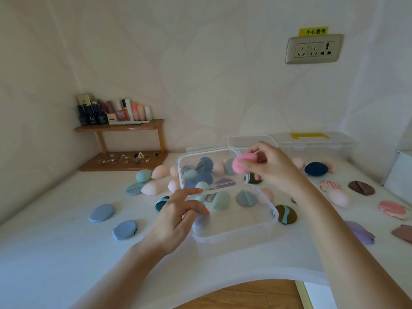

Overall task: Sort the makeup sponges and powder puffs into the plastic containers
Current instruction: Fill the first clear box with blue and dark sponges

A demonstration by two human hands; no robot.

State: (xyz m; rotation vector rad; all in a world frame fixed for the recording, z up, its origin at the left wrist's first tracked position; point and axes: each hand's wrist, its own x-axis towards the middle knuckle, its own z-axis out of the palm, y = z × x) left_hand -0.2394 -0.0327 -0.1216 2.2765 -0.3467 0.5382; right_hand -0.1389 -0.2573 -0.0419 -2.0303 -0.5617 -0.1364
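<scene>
My right hand (pixel 273 165) pinches a pink makeup sponge (pixel 239 165) in the air above the far clear plastic container (pixel 181 166), which holds several blue, teal and peach sponges. A near clear container (pixel 274 216) in front of it holds a green sponge (pixel 221 200) and a grey-blue puff (pixel 245 198). My left hand (pixel 178 216) rests on the near container's left rim, fingers apart, holding nothing. Loose sponges and puffs lie all around on the white table.
Two blue puffs (pixel 102 212) (pixel 124 229) lie at the left, peach and teal sponges (pixel 159 171) behind them. A navy puff (pixel 316 168), a brown puff (pixel 361 187), pink and purple puffs lie at the right. A wooden shelf (pixel 120 127) with cosmetics stands in the back-left corner. More clear boxes (pixel 312 144) stand behind.
</scene>
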